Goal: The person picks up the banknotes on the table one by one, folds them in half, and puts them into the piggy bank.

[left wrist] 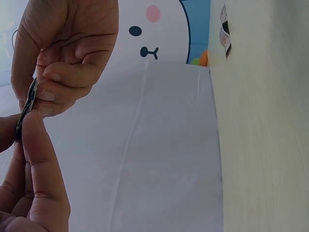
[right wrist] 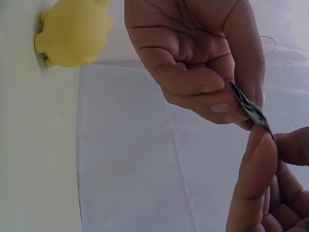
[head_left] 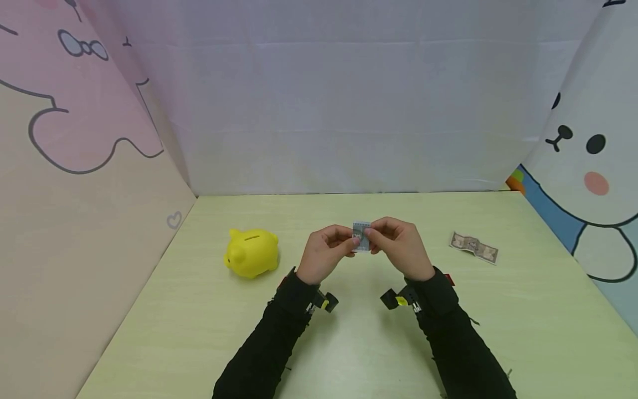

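Observation:
Both hands meet over the middle of the table around a small folded banknote, bluish-green and stacked in layers. The left hand pinches its left edge between thumb and fingers. On the other edge, the right hand pinches it the same way. Seen edge-on in the left wrist view, the folded banknote shows several thin layers, and the right wrist view shows the banknote from the other side. A yellow piggy bank with a slot in its back stands left of the left hand.
A brownish, creased banknote lies on the pale green table right of the hands. A white cloth hangs behind the table's back edge. Cartoon-printed sheets line both sides.

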`<act>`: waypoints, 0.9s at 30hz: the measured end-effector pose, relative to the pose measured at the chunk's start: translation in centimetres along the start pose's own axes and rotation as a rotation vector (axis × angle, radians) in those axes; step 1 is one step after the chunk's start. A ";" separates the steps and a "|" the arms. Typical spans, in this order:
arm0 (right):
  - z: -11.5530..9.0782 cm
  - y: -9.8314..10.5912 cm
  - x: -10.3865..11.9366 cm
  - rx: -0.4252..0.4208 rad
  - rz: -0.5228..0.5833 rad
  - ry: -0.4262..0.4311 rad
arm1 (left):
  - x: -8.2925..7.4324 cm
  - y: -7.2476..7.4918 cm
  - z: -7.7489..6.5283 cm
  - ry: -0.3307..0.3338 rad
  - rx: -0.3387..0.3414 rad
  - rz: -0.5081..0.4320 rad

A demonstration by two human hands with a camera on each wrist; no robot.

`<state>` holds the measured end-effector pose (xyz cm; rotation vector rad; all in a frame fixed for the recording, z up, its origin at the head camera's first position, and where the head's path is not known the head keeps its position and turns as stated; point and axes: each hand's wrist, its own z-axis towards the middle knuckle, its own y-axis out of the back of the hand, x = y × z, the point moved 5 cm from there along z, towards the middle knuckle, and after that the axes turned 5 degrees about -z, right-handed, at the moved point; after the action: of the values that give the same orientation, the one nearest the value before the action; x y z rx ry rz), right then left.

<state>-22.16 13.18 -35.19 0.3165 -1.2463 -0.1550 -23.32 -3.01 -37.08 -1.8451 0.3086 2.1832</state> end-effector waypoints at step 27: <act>0.1 0.4 0.1 -0.042 -0.002 -0.003 | 0.1 0.1 0.0 0.019 0.025 -0.131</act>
<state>-22.21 13.53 -34.95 0.2813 -1.2436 -0.1836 -23.39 -3.04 -37.16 -1.8202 0.2112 2.0664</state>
